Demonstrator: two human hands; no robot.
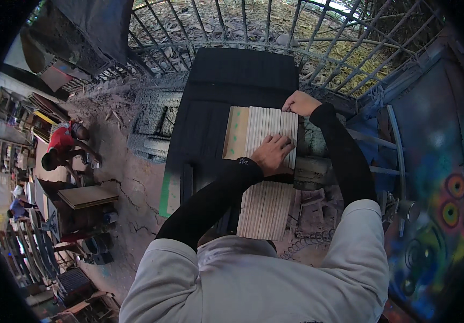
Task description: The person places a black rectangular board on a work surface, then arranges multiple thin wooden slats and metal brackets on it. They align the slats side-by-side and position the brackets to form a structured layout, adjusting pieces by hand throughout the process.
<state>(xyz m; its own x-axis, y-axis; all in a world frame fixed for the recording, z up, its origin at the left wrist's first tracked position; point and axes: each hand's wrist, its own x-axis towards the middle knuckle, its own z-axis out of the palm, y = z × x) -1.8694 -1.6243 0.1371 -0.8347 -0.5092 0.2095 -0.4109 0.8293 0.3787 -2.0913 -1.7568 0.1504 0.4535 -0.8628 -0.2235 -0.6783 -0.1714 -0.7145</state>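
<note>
A row of pale, narrow wooden strips (265, 125) lies side by side on a black-covered board in front of me. My left hand (272, 155) rests across the strips, palm down, with its fingers apart and reaching toward their right edge. At the far right corner, my right hand (302, 103) is closed, its fingertips pinching the end of the outermost strip. Nearer my body, a second group of similar strips (266, 210) continues below my left wrist. A tan panel with green marks (236, 132) shows along the left side of the strips.
The black board (240, 70) extends toward a metal bar fence (245, 21). A paint-splashed panel (436, 215) stands at right, near a metal can (408, 210) and a wire coil (311, 237). A person in red (62, 142) bends beside stacked boards (88, 196) at left.
</note>
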